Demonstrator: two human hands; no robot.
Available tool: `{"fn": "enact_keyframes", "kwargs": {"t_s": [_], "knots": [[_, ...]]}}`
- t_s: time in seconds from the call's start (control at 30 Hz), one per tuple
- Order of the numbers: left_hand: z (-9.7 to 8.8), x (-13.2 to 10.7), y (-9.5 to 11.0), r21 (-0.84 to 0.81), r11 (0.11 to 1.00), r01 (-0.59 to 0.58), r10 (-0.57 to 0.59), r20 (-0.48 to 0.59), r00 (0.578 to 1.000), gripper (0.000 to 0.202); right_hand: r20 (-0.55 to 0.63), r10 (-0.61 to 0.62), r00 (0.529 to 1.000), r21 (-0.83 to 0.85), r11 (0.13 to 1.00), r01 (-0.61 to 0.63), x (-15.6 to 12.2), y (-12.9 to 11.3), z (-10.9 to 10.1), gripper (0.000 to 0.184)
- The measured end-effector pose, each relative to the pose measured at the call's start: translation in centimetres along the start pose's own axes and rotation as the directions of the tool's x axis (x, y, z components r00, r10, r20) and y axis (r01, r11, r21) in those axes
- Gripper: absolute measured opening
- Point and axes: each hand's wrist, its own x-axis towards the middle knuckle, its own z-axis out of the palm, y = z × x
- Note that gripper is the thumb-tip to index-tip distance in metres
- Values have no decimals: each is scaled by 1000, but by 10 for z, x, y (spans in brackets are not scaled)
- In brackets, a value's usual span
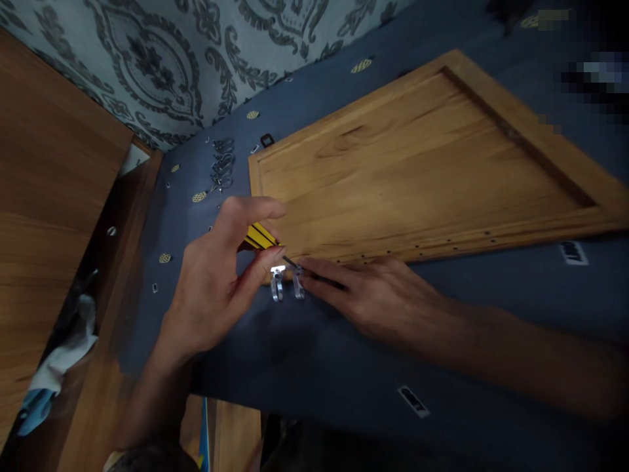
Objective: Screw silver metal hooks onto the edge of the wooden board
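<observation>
The double metal hook sits at the near edge of the wooden panel, on blue cloth. My left hand pinches a yellow-and-black screwdriver in its grip, tip at the hook; my right hand, grip spread flat, rests fingertips on the shaft. More hooks lie beyond the panel's corner

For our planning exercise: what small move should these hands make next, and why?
Probably turn the yellow-and-black screwdriver: the left hand grips it, the right hand steadies its tip on the silver metal hook at the edge of the wooden panel.
</observation>
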Motion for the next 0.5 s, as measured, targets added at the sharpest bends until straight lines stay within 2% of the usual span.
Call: {"fn": "enact_keyframes", "kwargs": {"t_s": [0.13, 0.33, 0.5], "knots": [[-1, 1, 1, 35, 999, 3, -5, 42, 999, 33, 34, -29, 999, -80, 996, 31, 1, 0, 0, 43], [1, -1, 3, 64, 998, -15, 14, 25, 1000, 36, -80, -59, 995, -119, 992, 49, 0, 2, 9, 38], [0, 0, 1, 52, 998, -28, 25, 65, 998, 36, -91, -57, 994, -124, 991, 45, -2, 3, 9, 41]]}}
